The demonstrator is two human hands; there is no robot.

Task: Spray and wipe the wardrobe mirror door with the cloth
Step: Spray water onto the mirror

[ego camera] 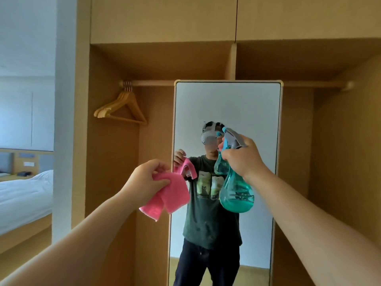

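Observation:
A tall mirror (247, 104) with a thin gold frame stands inside the open wooden wardrobe, straight ahead. My right hand (242, 158) grips the neck of a teal spray bottle (236, 193) with a grey and blue trigger head, raised in front of the glass and pointed at it. My left hand (147, 178) pinches a pink cloth (171, 196) that hangs down just left of the mirror's edge. Both hands, the cloth and the bottle are reflected in the glass, along with a person in a dark T-shirt.
Wooden hangers (121, 108) hang on the wardrobe rail (156, 83) at upper left. The wardrobe's side panels (340, 162) flank the mirror. A bed with white bedding (24, 195) lies at far left beyond a white wall.

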